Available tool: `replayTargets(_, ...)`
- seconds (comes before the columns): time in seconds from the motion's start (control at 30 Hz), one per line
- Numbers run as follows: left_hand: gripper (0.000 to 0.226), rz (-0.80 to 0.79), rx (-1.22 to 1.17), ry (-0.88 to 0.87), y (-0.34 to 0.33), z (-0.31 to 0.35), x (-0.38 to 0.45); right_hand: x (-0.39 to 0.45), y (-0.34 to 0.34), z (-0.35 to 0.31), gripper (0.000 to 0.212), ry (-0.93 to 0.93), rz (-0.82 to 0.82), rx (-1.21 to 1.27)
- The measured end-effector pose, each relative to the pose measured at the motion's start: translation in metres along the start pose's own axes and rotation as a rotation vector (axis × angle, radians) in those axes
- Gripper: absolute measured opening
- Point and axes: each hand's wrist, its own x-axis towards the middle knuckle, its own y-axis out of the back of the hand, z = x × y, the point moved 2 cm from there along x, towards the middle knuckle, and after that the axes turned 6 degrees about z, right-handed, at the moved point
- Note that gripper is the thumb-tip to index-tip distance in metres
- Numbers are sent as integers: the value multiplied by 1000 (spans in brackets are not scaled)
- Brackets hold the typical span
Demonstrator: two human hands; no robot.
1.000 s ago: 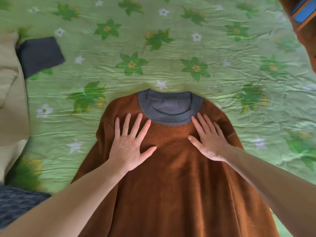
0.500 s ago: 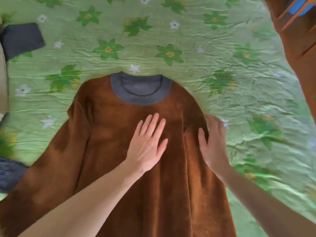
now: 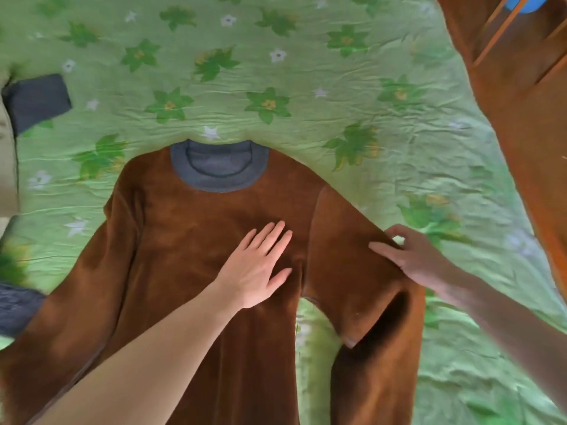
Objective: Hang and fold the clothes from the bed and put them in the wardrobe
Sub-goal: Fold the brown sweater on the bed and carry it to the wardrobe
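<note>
Now my left hand (image 3: pixel 257 265) lies flat on the sweater (image 3: pixel 196 240); my right grip (image 3: pixel 411 256) pinches its sleeve (image 3: pixel 362 271). Pulling too hard could drag the body askew.

Bed (image 3: pixel 306 87) w/ wrinkled green sheet, leaf-and-flower print, fills the view. Brown sweater (image 3: pixel 190 246) w/ grey collar lies flat on it approx. centre, neck away from the person, one sleeve pulled out to the side so a patch of sheet shows between sleeve and body. Also on sheet – dark grey folded item (image 3: pixel 36 101) at far left, beige fabric (image 3: pixel 7 167) at left edge, dark blue knit piece (image 3: pixel 18 308) lower left, partly cut off.
</note>
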Motion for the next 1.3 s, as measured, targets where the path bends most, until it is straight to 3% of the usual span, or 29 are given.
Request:
replayTargets(0.1,77,-9,1,19,1,7,4,18,45,-2,34,-30,-6,-6)
replayTargets(0.27,70,86,-95,114,4,40,18,3,41,36,59,-163,-418,-176)
replayTargets(0.33,68,119,-139,72,4,58,26,0,45,51,65,-194,-483,-3)
replayTargets(0.4,67,132,-176,23,1,77,34,-4,54,58,56,-200,-539,228)
replayTargets(0.47,68,120,-196,27,-2,91,42,-6,64,61,47,-218,-517,388)
replayTargets(0.53,70,87,-193,73,-5,98,48,-8,72,66,51,-297,-470,459)
replayTargets(0.67,81,10,-117,88,-7,109,56,-26,79,82,60,-250,-563,170)
replayTargets(0.73,85,-11,-85,111,-7,118,58,-33,83,92,54,-190,-482,94)
replayTargets(0.83,87,-3,-70,146,-1,132,61,-32,103,101,45,-195,-295,193)
replayTargets(0.93,76,122,-151,-5,13,146,66,-27,130,101,42,-183,-436,407)
replayTargets(1.03,62,285,-280,-288,25,164,74,-28,151,112,62,-225,-443,691)
replayTargets(1.1,57,319,-360,-340,28,176,80,-34,146,124,59,-244,-439,541)
replayTargets(1.2,56,151,-325,-331,21,194,86,-48,136,136,52,-214,-418,235)
replayTargets(1.27,63,23,-230,-298,12,200,88,-52,146,132,27,-199,-404,275)
replayTargets(1.3,67,-3,-210,-279,10,202,89,-54,154,130,27,-224,-426,314)
